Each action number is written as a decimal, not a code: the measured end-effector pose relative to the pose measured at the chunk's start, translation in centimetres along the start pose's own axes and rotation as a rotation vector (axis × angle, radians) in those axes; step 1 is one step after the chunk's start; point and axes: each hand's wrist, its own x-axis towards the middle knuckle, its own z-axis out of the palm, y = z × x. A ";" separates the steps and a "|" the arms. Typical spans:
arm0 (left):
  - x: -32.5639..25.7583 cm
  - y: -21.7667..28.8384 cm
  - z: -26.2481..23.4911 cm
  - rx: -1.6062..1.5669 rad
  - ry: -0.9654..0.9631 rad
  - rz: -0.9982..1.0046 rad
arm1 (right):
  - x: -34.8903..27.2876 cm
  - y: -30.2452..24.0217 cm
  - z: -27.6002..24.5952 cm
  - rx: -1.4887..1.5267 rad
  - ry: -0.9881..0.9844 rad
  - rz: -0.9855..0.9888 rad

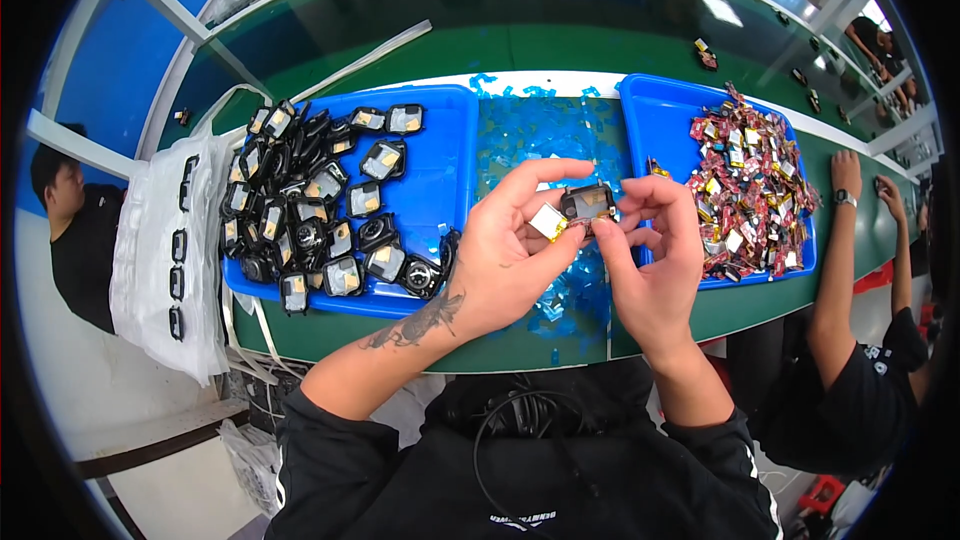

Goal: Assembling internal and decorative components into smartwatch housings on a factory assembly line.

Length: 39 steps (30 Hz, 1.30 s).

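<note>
Above the green bench, my left hand (507,258) is closed on a small black device housing (588,202), its fingers behind it and its thumb below. A silver battery cell (547,223) with yellow tape hangs out at the housing's left, close to my left thumb. My right hand (660,258) pinches the lower right edge, where a bit of reddish circuit board shows. What exactly its fingertips grip is partly hidden. Under both hands lies a scatter of thin blue film pieces (545,150).
To the left, a blue tray (445,125) holds a heap of black housings (300,205). At right, another blue tray (660,95) is filled with red circuit boards with batteries (748,185). Co-workers sit at both sides; one person's forearm (838,250) rests beside the right tray. A conveyor belt (560,25) runs beyond.
</note>
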 end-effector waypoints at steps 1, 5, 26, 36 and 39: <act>0.0 0.1 0.3 -0.004 0.025 0.017 | 0.1 -0.3 0.1 0.067 -0.021 0.072; -0.1 -0.1 -0.5 0.103 0.002 0.024 | 0.7 -0.4 0.1 0.076 -0.128 0.056; 2.4 -0.2 -8.8 1.622 0.331 0.099 | 25.3 13.1 -2.0 -0.609 -0.306 0.368; 2.0 0.6 -9.3 1.695 0.334 0.070 | 17.2 4.2 -8.2 -0.639 -0.916 0.139; 2.1 0.7 -9.3 1.757 0.314 0.072 | 14.1 4.5 -8.4 -0.486 -1.000 0.090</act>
